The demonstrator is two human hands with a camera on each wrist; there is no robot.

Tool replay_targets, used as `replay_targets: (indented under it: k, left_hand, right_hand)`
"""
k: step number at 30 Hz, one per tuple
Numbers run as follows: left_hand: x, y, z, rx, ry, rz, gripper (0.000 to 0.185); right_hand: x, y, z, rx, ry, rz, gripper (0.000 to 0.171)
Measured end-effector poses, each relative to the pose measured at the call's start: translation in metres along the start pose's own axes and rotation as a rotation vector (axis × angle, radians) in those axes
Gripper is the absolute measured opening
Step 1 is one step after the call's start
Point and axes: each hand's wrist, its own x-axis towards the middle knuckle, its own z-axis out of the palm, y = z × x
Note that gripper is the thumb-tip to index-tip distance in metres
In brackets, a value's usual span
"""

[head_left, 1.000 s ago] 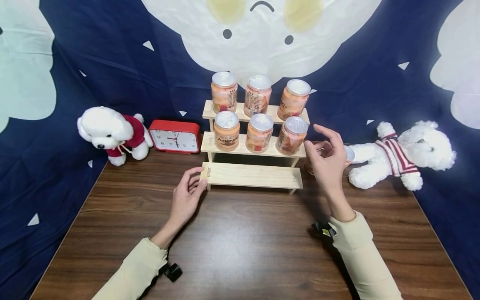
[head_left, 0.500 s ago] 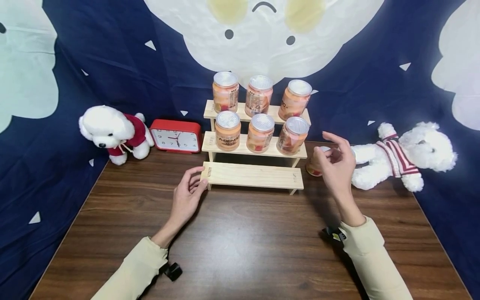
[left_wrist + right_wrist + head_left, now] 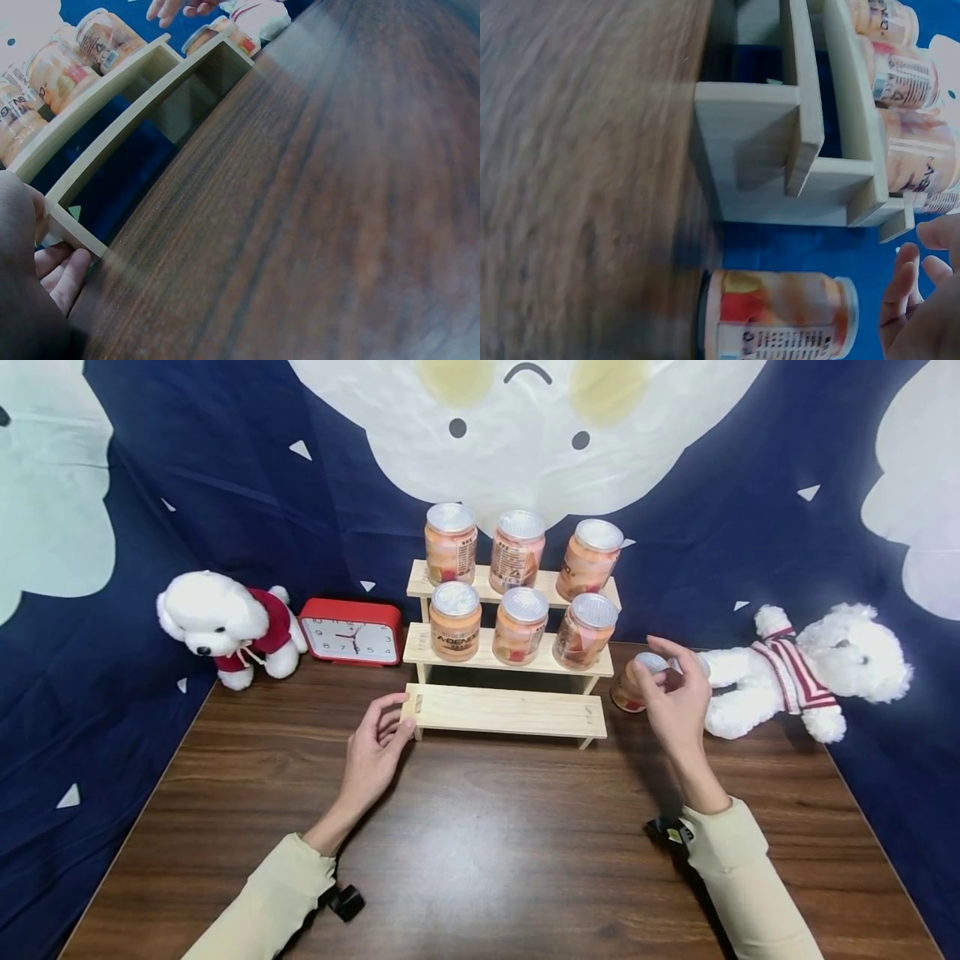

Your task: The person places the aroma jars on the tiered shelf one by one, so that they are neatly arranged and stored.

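Observation:
A three-step wooden display rack (image 3: pixel 510 710) stands on the table, its lowest step bare. Jars with silver lids and orange contents line the upper steps, one (image 3: pixel 454 622) at the middle step's left. My left hand (image 3: pixel 375 752) grips the left end of the lowest step, thumb in front; the left wrist view shows its fingers (image 3: pixel 64 274) around the end panel. To the right of the rack, my right hand (image 3: pixel 678 702) hovers with bent, parted fingers beside a jar (image 3: pixel 628 687) standing on the table, apart from it in the right wrist view. Another jar (image 3: pixel 699 662) is mostly hidden behind this hand.
Left of the rack are a red alarm clock (image 3: pixel 351 633) and a white toy dog (image 3: pixel 225 622) in a red top. A white teddy bear (image 3: pixel 795 672) lies at the right. Behind hangs a dark blue cloth (image 3: pixel 262 510) with cloud prints.
My right hand has moved right, away from the rack's middle step, uncovering the jar on the table, then dipped slightly. My left hand keeps its place on the rack.

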Motion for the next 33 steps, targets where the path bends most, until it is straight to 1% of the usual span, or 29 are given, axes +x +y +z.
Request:
replay_targets:
  k: [4, 7, 10, 12, 15, 23, 27, 30, 33]
  left_hand:
    - [0.0, 0.001, 0.0, 0.005, 0.001, 0.002, 0.04]
    - [-0.001, 0.002, 0.0, 0.007, 0.004, 0.004, 0.04]
    - [-0.001, 0.002, -0.001, 0.006, 0.005, 0.007, 0.041]
    - [-0.001, 0.002, -0.001, 0.004, 0.007, 0.007, 0.042]
    - [-0.001, 0.003, -0.001, 0.001, 0.007, 0.009, 0.042]
    - [0.0, 0.003, 0.0, -0.004, 0.006, 0.016, 0.041]
    - [0.0, 0.002, 0.001, -0.008, 0.007, 0.018, 0.041]
    - [0.0, 0.002, 0.001, -0.001, 0.007, 0.019, 0.04]
    - [-0.001, 0.002, 0.001, 0.001, 0.008, 0.011, 0.04]
  right_hand:
    - [0.0, -0.002, -0.002, -0.048, 0.014, 0.022, 0.04]
    - [0.001, 0.013, -0.004, -0.116, 0.02, 0.044, 0.041]
    - [0.003, 0.029, -0.007, -0.189, 0.01, 0.072, 0.044]
    - [0.004, 0.036, -0.009, -0.226, -0.003, 0.083, 0.046]
    - [0.005, 0.044, -0.01, -0.246, -0.02, 0.086, 0.048]
    - [0.005, 0.051, -0.011, -0.22, -0.043, 0.079, 0.046]
    - [0.006, 0.052, -0.014, -0.257, -0.075, 0.083, 0.044]
    - [0.007, 0.052, -0.016, -0.304, -0.096, 0.066, 0.041]
    - [0.007, 0.053, -0.017, -0.328, -0.108, 0.051, 0.04]
